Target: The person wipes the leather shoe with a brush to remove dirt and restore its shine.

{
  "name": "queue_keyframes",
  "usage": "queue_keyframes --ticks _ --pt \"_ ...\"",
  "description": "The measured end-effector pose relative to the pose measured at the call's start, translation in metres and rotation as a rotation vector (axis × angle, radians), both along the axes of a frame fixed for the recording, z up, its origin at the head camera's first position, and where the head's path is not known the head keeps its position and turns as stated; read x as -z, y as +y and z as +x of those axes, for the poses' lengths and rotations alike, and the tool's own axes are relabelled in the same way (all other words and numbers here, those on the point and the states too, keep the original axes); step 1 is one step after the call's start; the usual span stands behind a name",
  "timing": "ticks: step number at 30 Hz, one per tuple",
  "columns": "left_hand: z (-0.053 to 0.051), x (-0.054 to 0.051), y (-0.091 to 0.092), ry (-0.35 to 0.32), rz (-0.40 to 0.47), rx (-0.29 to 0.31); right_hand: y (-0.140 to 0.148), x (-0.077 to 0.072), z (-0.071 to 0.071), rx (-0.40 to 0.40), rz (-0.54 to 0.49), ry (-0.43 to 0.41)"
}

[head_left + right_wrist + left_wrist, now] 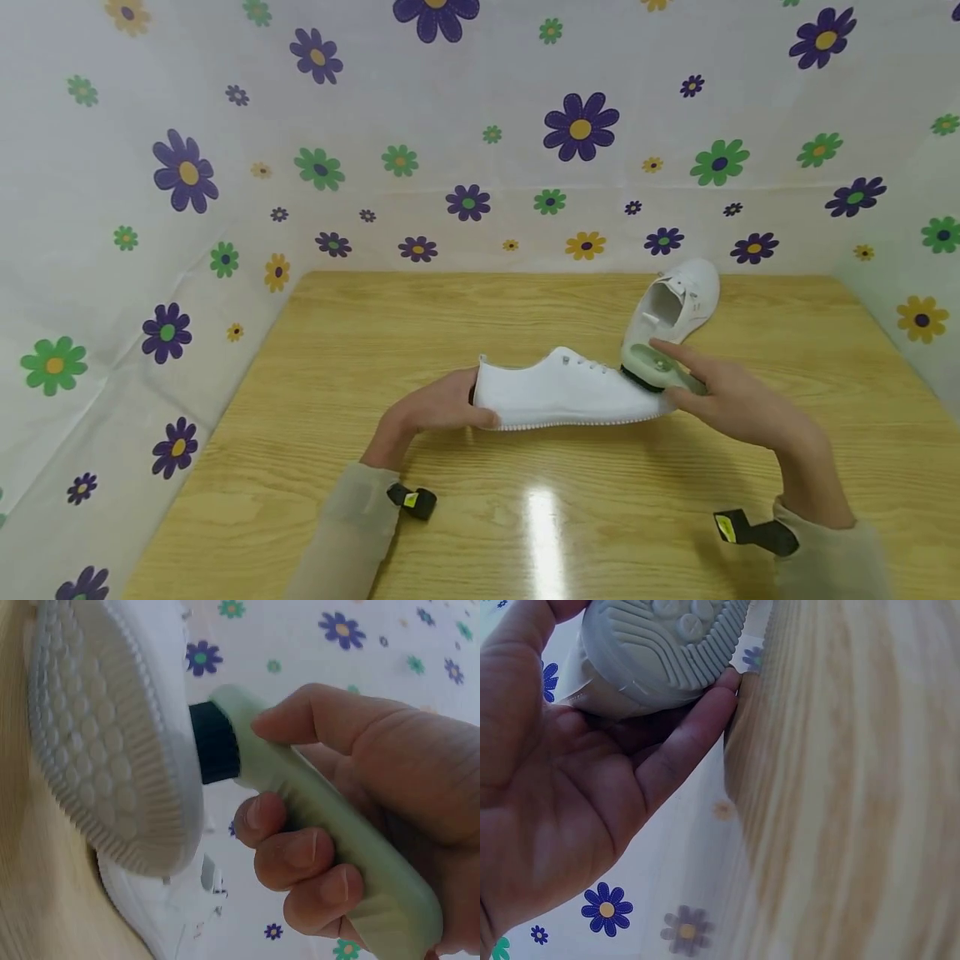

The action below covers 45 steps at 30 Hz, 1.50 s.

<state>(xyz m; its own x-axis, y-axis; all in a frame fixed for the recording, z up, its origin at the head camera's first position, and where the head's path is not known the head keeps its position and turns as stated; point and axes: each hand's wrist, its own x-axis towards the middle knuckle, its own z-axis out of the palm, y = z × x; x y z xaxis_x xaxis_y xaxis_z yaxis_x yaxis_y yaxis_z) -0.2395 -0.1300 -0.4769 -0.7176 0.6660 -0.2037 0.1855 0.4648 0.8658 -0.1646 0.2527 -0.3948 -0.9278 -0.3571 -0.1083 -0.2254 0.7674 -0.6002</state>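
A white lace-up shoe (555, 396) is held sideways above the table, its toe to the right. My left hand (442, 404) grips it by the heel, thumb on the near side; the left wrist view shows the ridged heel sole (667, 645) between thumb and fingers. In my right hand (750, 404) is a pale green brush (315, 817), fingers curled round its handle. Dark bristles (215, 742) of the brush touch the upper near the toe. The sole's studded front (105, 742) faces the right wrist camera.
A second white shoe (693, 292) lies at the back right of the wooden table (360, 333), partly behind the brush. White cloth with printed flowers (450, 108) hangs along the back and sides. Black straps (412, 498) sit on both wrists.
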Motion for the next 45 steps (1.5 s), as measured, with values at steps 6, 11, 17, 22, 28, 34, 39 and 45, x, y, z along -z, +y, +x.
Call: queue_keyframes --ticks 6,11,17,22,28,34,39,45 --pt "0.000 -0.002 0.001 -0.010 0.000 0.002 0.005 -0.006 0.010 -0.005 -0.049 -0.059" --pt "0.001 -0.002 0.000 -0.009 0.001 0.003 0.002 -0.004 0.006 0.029 0.024 -0.032" --pt "0.001 0.005 -0.001 0.077 -0.014 -0.008 -0.001 0.000 0.005 -0.029 -0.050 -0.054" --pt "0.001 0.006 -0.001 0.143 -0.046 -0.019 0.006 0.003 0.006 0.006 0.006 -0.076" --pt "0.003 0.001 -0.001 0.169 -0.081 -0.018 -0.003 0.004 0.003 -0.052 -0.010 -0.069" --pt "0.002 0.000 0.001 0.205 -0.080 -0.011 0.006 0.000 0.009 -0.050 -0.053 -0.141" --pt "0.001 0.002 0.000 0.261 -0.119 -0.042 -0.005 0.006 0.006 -0.016 -0.033 -0.146" --pt "0.001 0.002 0.000 0.273 -0.152 -0.053 -0.017 0.010 0.004 -0.021 -0.068 -0.202"
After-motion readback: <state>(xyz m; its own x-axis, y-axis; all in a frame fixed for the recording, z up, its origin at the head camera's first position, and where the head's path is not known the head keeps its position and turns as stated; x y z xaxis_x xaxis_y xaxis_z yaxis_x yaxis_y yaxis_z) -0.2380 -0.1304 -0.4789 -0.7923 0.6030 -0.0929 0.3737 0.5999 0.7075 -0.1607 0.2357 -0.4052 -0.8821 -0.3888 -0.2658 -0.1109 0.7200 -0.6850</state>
